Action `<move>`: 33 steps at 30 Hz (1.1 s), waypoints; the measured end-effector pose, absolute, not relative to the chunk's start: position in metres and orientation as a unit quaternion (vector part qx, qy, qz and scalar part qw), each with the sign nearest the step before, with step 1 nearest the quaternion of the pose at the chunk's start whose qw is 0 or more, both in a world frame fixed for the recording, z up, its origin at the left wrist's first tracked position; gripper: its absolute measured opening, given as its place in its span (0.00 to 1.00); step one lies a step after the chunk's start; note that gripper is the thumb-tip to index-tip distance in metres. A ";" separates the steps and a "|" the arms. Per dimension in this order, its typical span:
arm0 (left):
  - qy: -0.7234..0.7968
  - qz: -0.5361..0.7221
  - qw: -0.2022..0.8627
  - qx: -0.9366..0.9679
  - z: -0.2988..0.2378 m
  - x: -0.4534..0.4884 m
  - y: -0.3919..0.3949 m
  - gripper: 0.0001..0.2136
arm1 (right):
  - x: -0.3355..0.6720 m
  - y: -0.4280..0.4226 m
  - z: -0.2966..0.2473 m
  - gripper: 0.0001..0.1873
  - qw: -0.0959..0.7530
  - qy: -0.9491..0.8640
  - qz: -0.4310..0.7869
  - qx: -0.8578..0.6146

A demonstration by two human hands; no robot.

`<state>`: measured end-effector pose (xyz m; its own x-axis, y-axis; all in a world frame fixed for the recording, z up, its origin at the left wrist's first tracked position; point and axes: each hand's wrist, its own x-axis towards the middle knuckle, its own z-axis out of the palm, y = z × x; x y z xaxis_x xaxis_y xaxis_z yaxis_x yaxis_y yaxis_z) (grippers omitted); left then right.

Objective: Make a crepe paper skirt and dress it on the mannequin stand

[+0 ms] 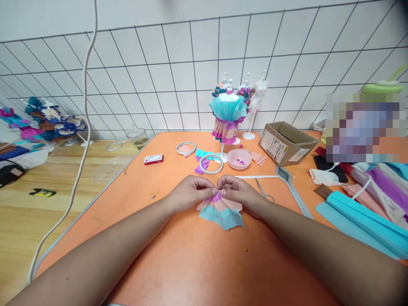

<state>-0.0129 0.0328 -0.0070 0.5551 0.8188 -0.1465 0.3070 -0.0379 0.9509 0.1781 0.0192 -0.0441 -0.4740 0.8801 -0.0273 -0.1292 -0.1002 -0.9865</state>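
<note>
My left hand (190, 192) and my right hand (239, 193) meet at the middle of the orange table (178, 259). Both pinch the gathered top of a small crepe-paper skirt (220, 211) with purple, pink and turquoise layers. The skirt fans out toward me on the tabletop. Fingers of both hands are closed on its purple upper edge.
Behind the hands stand a mannequin with a turquoise and pink paper dress (227, 114), a bare white mannequin (259, 100), two tape rolls (211, 164), a pink bowl (239, 159), scissors (264, 191), a cardboard box (284, 142). Crepe-paper sheets (360, 221) lie at right. A white cable (83, 140) hangs at left.
</note>
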 end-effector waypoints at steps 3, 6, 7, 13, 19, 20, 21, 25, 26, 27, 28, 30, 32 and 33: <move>0.418 0.240 0.552 0.680 -0.006 -0.013 0.032 0.13 | 0.176 0.020 -0.045 0.16 0.391 -0.560 0.644 -0.346; 0.429 0.247 0.543 0.678 -0.009 -0.014 0.034 0.12 | 0.176 0.020 -0.045 0.18 0.394 -0.559 0.636 -0.357; 0.433 0.248 0.542 0.676 -0.010 -0.015 0.035 0.12 | 0.176 0.019 -0.045 0.19 0.391 -0.553 0.643 -0.358; 0.468 0.362 0.581 0.559 -0.022 -0.023 0.051 0.12 | 0.178 0.017 -0.042 0.26 0.429 -0.492 0.661 -0.370; 0.463 0.419 0.630 0.461 -0.025 -0.024 0.057 0.13 | 0.179 0.022 -0.042 0.16 0.510 -0.588 0.439 -0.449; 0.462 0.417 0.636 0.457 -0.025 -0.023 0.056 0.13 | 0.179 0.022 -0.043 0.13 0.515 -0.599 0.406 -0.460; 0.460 0.416 0.640 0.454 -0.025 -0.021 0.055 0.13 | 0.179 0.023 -0.043 0.11 0.518 -0.608 0.378 -0.469; 0.457 0.429 0.642 0.441 -0.025 -0.019 0.053 0.12 | 0.180 0.021 -0.044 0.04 0.497 -0.664 0.259 -0.495; 0.456 0.433 0.643 0.437 -0.025 -0.019 0.054 0.12 | 0.180 0.020 -0.043 0.04 0.488 -0.687 0.224 -0.491; 0.454 0.435 0.645 0.434 -0.025 -0.019 0.054 0.12 | 0.180 0.019 -0.043 0.07 0.478 -0.710 0.194 -0.480; 0.454 0.435 0.647 0.432 -0.025 -0.019 0.055 0.12 | 0.180 0.018 -0.044 0.09 0.469 -0.731 0.174 -0.465; 0.454 0.439 0.645 0.431 -0.026 -0.021 0.056 0.11 | 0.180 0.018 -0.045 0.12 0.454 -0.755 0.165 -0.443; 0.459 0.448 0.628 0.440 -0.025 -0.022 0.057 0.11 | 0.182 0.020 -0.048 0.11 0.457 -0.739 0.188 -0.458; 0.464 0.448 0.614 0.454 -0.025 -0.022 0.057 0.12 | 0.184 0.022 -0.049 0.11 0.471 -0.715 0.205 -0.474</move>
